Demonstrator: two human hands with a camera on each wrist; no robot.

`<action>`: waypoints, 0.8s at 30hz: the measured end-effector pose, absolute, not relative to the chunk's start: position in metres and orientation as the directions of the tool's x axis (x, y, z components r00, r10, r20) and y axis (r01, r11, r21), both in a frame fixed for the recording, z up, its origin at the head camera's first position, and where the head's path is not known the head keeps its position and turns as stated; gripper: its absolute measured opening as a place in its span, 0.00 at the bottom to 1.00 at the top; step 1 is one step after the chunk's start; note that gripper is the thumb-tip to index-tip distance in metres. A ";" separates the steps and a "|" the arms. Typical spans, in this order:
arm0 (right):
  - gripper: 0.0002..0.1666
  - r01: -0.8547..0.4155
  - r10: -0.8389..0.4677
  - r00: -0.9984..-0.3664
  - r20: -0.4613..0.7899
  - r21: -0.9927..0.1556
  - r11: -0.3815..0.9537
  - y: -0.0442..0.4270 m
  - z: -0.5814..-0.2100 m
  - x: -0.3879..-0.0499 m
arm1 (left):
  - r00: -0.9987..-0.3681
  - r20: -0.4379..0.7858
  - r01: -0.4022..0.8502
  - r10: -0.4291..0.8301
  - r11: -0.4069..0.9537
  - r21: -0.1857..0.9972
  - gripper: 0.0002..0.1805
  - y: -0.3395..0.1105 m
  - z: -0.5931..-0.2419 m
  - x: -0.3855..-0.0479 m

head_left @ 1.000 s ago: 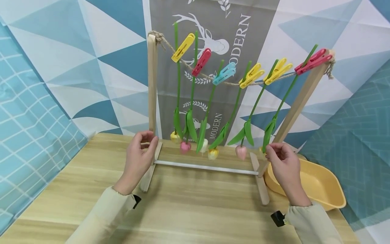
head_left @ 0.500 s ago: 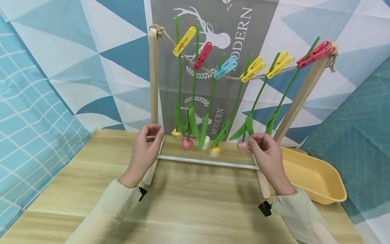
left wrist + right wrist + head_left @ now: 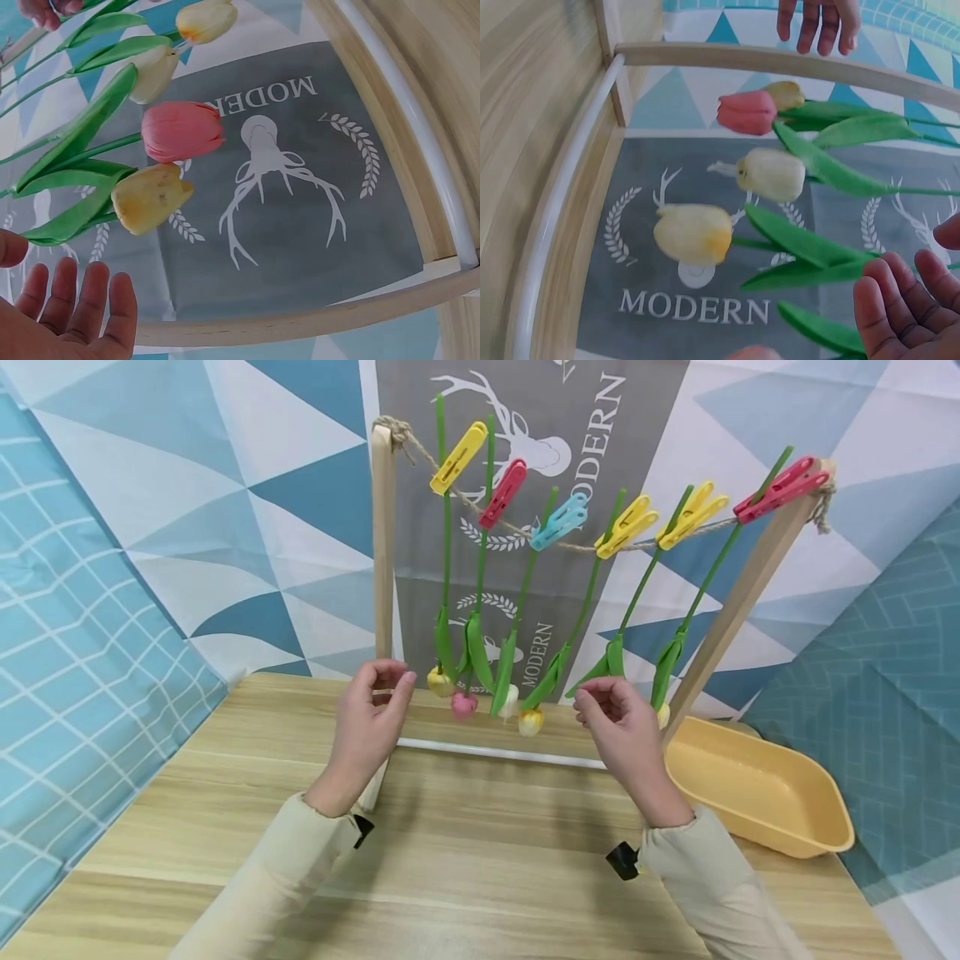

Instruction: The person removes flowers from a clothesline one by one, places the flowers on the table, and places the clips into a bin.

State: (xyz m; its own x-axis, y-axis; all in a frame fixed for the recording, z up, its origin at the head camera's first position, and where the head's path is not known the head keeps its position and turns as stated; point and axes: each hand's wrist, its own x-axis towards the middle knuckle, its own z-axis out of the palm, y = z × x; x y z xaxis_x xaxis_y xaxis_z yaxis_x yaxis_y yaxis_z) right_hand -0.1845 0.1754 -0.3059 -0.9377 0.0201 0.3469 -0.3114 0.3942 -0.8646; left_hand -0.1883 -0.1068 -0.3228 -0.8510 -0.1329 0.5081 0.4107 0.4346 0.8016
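1. Left hand (image 3: 363, 722) and right hand (image 3: 624, 735) hold nothing that I can see — fingers loosely curved.
2. Wooden stand (image 3: 383, 543) props the rope (image 3: 576, 547) high, giving hanging room, I judge.
3. Tulips (image 3: 464, 705) dangle heads-down within it.
4. Clothespins (image 3: 504, 493) pinch them to the rope — presumably against slipping.

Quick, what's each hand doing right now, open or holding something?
Left hand: open, fingers loosely bent, holding nothing.
Right hand: open, fingers loosely bent, holding nothing, close to the hanging tulips.
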 end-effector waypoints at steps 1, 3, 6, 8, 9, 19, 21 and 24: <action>0.11 -0.317 0.015 -0.936 0.351 -0.864 0.391 0.173 -0.306 -0.185 | -0.850 0.509 0.414 -0.132 0.430 0.802 0.16 -0.107 -0.322 -0.188; 0.11 -0.333 -0.003 -0.933 0.359 -0.863 0.379 0.169 -0.305 -0.186 | -0.849 0.511 0.420 -0.134 0.418 0.806 0.16 -0.106 -0.321 -0.188; 0.10 -0.359 -0.027 -0.926 0.376 -0.860 0.362 0.161 -0.302 -0.187 | -0.845 0.516 0.426 -0.141 0.407 0.808 0.16 -0.104 -0.318 -0.190; 0.10 -0.370 -0.041 -0.924 0.380 -0.863 0.345 0.155 -0.299 -0.187 | -0.840 0.522 0.430 -0.147 0.406 0.806 0.15 -0.103 -0.317 -0.191; 0.10 -0.373 -0.045 -0.923 0.381 -0.863 0.341 0.152 -0.297 -0.188 | -0.838 0.525 0.433 -0.148 0.405 0.805 0.15 -0.102 -0.316 -0.192; 0.09 -0.410 -0.081 -0.910 0.407 -0.852 0.327 0.130 -0.280 -0.190 | -0.833 0.536 0.455 -0.135 0.381 0.805 0.15 -0.097 -0.302 -0.194; 0.09 -0.416 -0.089 -0.908 0.410 -0.851 0.322 0.127 -0.277 -0.190 | -0.832 0.539 0.460 -0.131 0.381 0.802 0.15 -0.097 -0.300 -0.195; 0.10 -0.419 -0.102 -0.907 0.409 -0.852 0.312 0.123 -0.273 -0.190 | -0.834 0.537 0.461 -0.125 0.378 0.803 0.15 -0.096 -0.299 -0.195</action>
State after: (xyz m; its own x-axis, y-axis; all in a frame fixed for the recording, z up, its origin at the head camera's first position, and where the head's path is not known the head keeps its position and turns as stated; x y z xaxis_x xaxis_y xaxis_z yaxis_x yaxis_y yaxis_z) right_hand -0.1904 0.1231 -0.2731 -0.9069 -0.1024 0.4087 -0.4194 0.3123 -0.8524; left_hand -0.1953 -0.0964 -0.2990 -0.8341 -0.1253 0.5371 0.4605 0.3776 0.8033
